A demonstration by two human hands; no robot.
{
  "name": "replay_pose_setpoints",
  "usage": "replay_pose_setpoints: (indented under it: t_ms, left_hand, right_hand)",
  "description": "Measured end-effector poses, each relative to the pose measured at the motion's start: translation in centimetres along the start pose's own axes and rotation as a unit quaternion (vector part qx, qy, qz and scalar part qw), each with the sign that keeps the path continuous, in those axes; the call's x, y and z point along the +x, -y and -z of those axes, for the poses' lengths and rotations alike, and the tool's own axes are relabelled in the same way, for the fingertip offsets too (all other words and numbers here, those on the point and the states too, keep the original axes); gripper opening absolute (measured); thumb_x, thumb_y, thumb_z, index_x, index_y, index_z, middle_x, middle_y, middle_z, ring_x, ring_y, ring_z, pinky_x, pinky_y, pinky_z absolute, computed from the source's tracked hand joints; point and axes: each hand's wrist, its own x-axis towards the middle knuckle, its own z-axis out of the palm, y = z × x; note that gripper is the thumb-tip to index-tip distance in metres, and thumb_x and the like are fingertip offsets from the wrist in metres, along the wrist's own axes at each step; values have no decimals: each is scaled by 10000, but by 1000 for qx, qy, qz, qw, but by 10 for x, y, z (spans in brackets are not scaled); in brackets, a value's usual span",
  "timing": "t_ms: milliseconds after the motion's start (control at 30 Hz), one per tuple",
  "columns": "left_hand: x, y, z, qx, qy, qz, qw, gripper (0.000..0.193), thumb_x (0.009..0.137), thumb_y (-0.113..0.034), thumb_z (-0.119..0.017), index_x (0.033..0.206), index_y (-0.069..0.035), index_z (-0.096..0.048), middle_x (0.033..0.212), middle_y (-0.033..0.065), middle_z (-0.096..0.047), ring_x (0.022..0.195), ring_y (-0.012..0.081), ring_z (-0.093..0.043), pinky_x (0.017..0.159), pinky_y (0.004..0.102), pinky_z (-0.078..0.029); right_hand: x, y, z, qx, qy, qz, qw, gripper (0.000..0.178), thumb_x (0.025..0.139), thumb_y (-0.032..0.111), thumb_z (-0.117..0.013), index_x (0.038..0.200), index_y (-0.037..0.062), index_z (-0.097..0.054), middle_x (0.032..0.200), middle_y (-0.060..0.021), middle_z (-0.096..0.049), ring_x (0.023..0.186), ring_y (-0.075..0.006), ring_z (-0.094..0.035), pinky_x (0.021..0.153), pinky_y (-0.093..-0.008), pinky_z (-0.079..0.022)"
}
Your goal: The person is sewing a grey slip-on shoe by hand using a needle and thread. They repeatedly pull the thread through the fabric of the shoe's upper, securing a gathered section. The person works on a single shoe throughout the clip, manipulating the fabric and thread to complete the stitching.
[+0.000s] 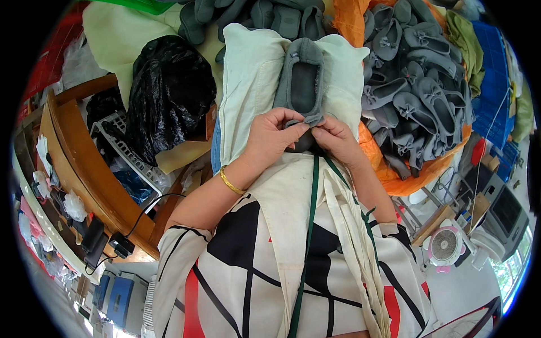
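Note:
A grey fabric slipper shoe (285, 84) lies along my lap, its opening facing up and one end toward me. My left hand (275, 133) pinches the near end of its rim between thumb and fingers. Close beside it, my right hand (337, 138) grips the same edge, the fingertips of both hands almost touching. Whatever small detail sits between the fingertips is too small to make out. Under the shoe, a pale cloth (251, 84) covers my legs, and a cream apron (276, 208) with green ties hangs down my front.
An orange sack (378, 160) at the right holds a heap of similar grey shoes (420, 90). More grey shoes (262, 17) lie beyond my knees. To the left are a black plastic bag (169, 93), a white basket (121, 141) and a wooden furniture piece (90, 163). A small fan (444, 242) stands at right.

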Motion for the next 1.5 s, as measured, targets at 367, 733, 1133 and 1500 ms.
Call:
replay_pose_setpoints:
  t_ms: [367, 733, 1133, 1500]
  left_hand:
    - [3, -1, 0, -15, 13, 34, 999, 125, 876, -64, -734, 969, 4, -685, 771, 10, -644, 572, 48, -551, 518, 191, -457]
    - [5, -2, 1, 49, 36, 55, 997, 158, 876, -85, -727, 993, -4, -658, 794, 14, -651, 592, 57, -558, 539, 203, -464]
    - [-5, -33, 12, 111, 37, 63, 991, 130, 908, -108, -675, 1008, -37, -633, 766, -13, -608, 567, 39, -534, 505, 190, -442]
    - [-14, -24, 7, 207, 32, -19, 978, 143, 899, -75, -691, 1035, -39, -665, 734, -35, -596, 572, 23, -519, 509, 185, -424]
  right_hand:
    - [1, 13, -18, -40, -22, 14, 999, 324, 948, 89, -592, 1257, 62, -496, 720, 37, -520, 572, -54, -470, 525, -204, -375]
    - [10, 54, 2, -90, 7, -27, 996, 392, 952, 183, -597, 1323, 68, -538, 871, 12, -615, 672, -61, -590, 567, -191, -450]
    - [22, 24, -23, -336, -5, 55, 940, 138, 856, 71, -619, 991, 50, -641, 855, -86, -648, 775, -189, -642, 672, -317, -498]
    - [3, 47, -37, -408, -102, 354, 835, 63, 850, 95, -695, 855, 41, -663, 771, -68, -594, 744, -238, -581, 657, -328, -469]
